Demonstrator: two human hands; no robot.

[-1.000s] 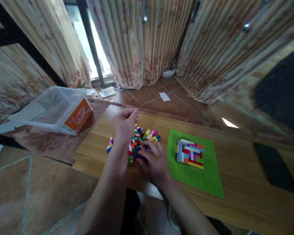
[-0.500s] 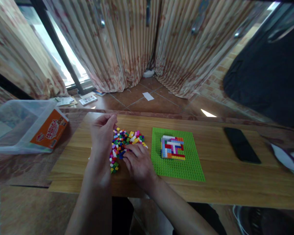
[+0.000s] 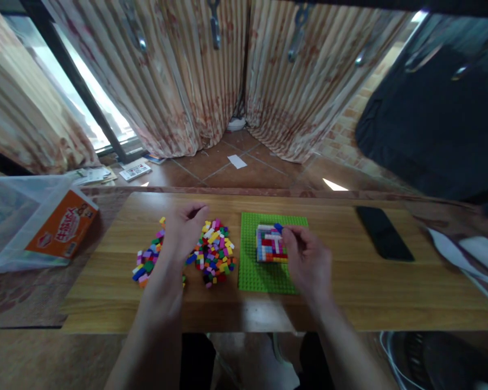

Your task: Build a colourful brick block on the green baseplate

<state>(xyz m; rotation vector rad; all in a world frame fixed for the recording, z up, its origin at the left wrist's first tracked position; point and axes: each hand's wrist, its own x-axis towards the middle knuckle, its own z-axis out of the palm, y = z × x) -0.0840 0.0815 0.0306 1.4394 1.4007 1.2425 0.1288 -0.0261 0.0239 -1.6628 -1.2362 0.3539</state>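
Note:
My right hand (image 3: 309,257) pinches a small blue toy brick (image 3: 278,227) between thumb and fingertips. It is over the upper right of a flat block of coloured bricks (image 3: 268,250), whose right side it hides. That block sits on a green studded baseplate (image 3: 250,279). Above the loose toy bricks (image 3: 213,252), my left hand (image 3: 187,227) is closed, thumb against curled fingers. Whatever it may hold is hidden. The left wrist and forearm cover the middle of the loose bricks, which show on both sides of it.
A black phone (image 3: 384,233) lies on the wooden table (image 3: 350,303), right of the baseplate. To the left stands a clear plastic bin (image 3: 16,216) with an orange label. White papers (image 3: 455,254) lie at the right. Curtains (image 3: 203,81) hang beyond the table.
My right hand has gone from the loose bricks to above the brick block, carrying a blue brick. My left hand is still closed above the pile. The camera view has shifted slightly.

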